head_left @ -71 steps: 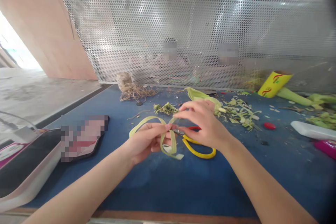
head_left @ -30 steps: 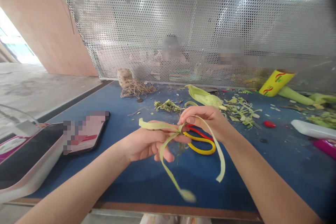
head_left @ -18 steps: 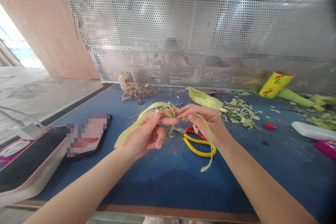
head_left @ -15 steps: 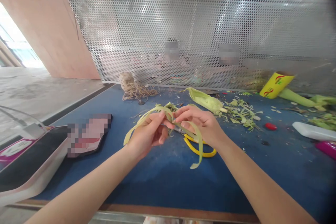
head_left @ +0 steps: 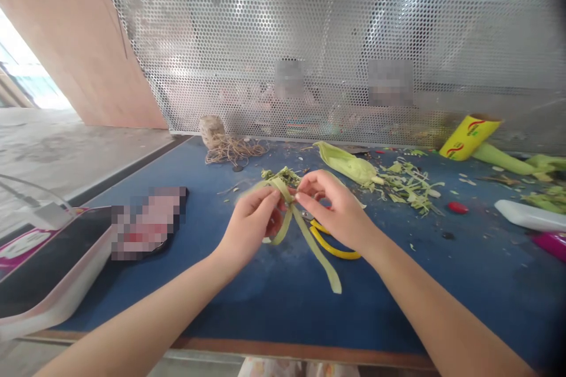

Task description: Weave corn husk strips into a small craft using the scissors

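Long pale-green strips of corn husk (head_left: 319, 250) cross between my two hands above the blue table, with one end hanging down toward the front. My left hand (head_left: 252, 221) pinches the strips where they loop together. Fingertips of my right hand (head_left: 333, 206) are closed at the same crossing, pulling at the husk there. Beneath my right hand lie yellow-handled scissors (head_left: 336, 247), their blades mostly hidden. Just behind my hands is a small heap of green husk scraps (head_left: 280, 175). Farther back rests a corn cob in its husk (head_left: 347, 164).
A perforated metal screen (head_left: 265, 29) closes the far side, with people behind it. Twine (head_left: 234, 150) lies at back left, a phone (head_left: 152, 221) and white-edged tray (head_left: 66, 283) at left. At right are husk shreds (head_left: 413, 185), a yellow tube (head_left: 469, 137) and a white bottle (head_left: 528, 215).
The strip looped over my left hand has come inward and now hangs below the crossing. My right hand has turned, and the loose end points down and right. The view has tilted slightly downward.
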`<state>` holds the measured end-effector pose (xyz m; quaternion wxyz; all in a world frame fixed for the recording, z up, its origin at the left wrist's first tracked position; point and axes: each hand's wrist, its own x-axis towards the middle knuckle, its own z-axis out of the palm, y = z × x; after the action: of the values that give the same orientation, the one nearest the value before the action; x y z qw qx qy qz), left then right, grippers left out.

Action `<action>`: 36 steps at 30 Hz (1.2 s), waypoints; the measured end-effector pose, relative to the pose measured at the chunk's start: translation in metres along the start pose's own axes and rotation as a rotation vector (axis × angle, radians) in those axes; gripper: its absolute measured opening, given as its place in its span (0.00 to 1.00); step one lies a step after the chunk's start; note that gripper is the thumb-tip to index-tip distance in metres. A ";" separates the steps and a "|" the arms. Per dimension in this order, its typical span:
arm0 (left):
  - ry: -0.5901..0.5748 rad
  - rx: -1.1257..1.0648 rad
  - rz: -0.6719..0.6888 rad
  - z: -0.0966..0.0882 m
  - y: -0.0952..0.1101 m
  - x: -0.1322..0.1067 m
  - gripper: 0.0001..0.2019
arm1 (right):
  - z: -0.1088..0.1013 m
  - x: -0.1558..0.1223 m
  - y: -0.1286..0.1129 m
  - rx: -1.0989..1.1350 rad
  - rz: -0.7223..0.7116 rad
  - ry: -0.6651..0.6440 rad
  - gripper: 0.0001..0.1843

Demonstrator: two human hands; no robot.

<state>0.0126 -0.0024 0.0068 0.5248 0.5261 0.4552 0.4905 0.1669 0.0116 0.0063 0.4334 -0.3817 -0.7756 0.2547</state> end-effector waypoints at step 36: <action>-0.075 -0.295 -0.192 0.002 -0.012 0.011 0.08 | 0.017 0.005 0.011 0.576 0.312 0.104 0.05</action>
<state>0.0165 0.0090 -0.0047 0.6574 0.4155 0.4065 0.4795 0.1548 0.0208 -0.0073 0.5182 -0.3700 -0.5808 0.5071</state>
